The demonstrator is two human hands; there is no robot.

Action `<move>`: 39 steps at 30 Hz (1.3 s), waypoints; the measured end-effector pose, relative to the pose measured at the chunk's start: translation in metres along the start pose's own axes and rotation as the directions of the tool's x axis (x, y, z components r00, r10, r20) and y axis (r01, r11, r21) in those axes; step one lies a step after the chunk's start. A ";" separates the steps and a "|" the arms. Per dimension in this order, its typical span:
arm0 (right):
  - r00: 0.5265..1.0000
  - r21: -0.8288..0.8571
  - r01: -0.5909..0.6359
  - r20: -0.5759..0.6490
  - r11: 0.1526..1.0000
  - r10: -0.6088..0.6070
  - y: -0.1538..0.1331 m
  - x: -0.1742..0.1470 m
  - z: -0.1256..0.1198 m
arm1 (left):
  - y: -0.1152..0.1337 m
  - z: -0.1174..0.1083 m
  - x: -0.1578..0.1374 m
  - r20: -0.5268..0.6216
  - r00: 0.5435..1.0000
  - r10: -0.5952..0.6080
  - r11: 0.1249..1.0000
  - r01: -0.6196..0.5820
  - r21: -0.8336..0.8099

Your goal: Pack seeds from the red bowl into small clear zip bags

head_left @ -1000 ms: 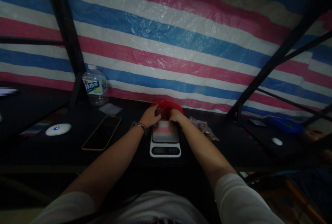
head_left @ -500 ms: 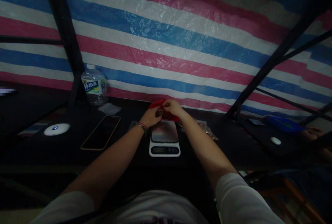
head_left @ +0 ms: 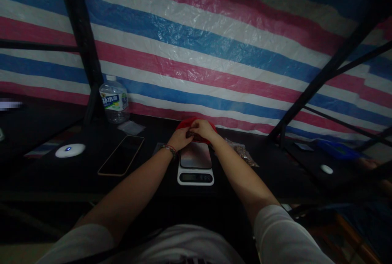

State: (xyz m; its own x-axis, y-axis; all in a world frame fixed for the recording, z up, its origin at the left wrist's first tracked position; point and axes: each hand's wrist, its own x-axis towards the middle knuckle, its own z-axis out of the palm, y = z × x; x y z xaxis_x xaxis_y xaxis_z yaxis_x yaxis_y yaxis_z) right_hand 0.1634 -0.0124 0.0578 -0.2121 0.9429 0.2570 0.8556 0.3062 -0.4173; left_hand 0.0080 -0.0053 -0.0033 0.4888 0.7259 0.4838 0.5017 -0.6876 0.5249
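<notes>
My left hand [head_left: 180, 138] and my right hand [head_left: 202, 128] meet over a red tray or basket [head_left: 183, 124] at the back of the table. Between the fingertips shows a small dark brown bit, too dim to name. The left fingers are closed around it, and the right fingers come together in a pinch against them. Just in front of the hands lies a white kitchen scale [head_left: 196, 179] with a shiny metal plate; its display looks dark. Right of my right forearm rests a clear plastic bag [head_left: 245, 154] of small brown pieces.
To the left are a smartphone [head_left: 121, 156], a white oval device [head_left: 70, 150], a large plastic bottle [head_left: 114, 100] and a small clear bag [head_left: 131, 127]. Black frame posts [head_left: 87, 52] flank the table. At right, another person's hand [head_left: 369, 163] is near a blue tray [head_left: 338, 149].
My right hand has come down and left, closer to my left hand over the red container. The view has shifted slightly.
</notes>
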 end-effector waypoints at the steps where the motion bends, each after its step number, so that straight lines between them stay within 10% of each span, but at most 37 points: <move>1: 1.000 0.003 0.003 -0.002 1.000 -0.003 0.002 0.001 0.001 | 0.000 0.000 0.000 0.001 1.000 -0.006 1.000 0.006 0.000; 18: 0.973 -0.096 -0.202 -0.135 0.975 0.188 0.038 -0.018 0.013 | 0.006 -0.003 -0.002 -0.023 0.999 -0.040 0.999 0.040 -0.016; 33: 0.946 0.111 -0.246 -0.187 0.963 0.264 0.054 -0.111 0.001 | 0.036 -0.035 -0.010 0.505 0.845 0.176 0.965 -0.047 -0.258; 39: 0.936 0.094 -0.248 -0.232 0.964 0.264 0.043 -0.122 -0.020 | 0.016 -0.081 -0.020 0.398 0.916 0.053 0.983 0.023 -0.184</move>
State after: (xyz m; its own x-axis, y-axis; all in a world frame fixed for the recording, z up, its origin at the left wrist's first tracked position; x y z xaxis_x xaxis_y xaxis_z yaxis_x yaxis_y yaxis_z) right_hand 0.2357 -0.1165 0.0261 0.1366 0.9330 0.3328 0.8332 0.0735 -0.5481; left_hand -0.0514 -0.0302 0.0518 0.7585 0.6227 0.1920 0.3728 -0.6563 0.6560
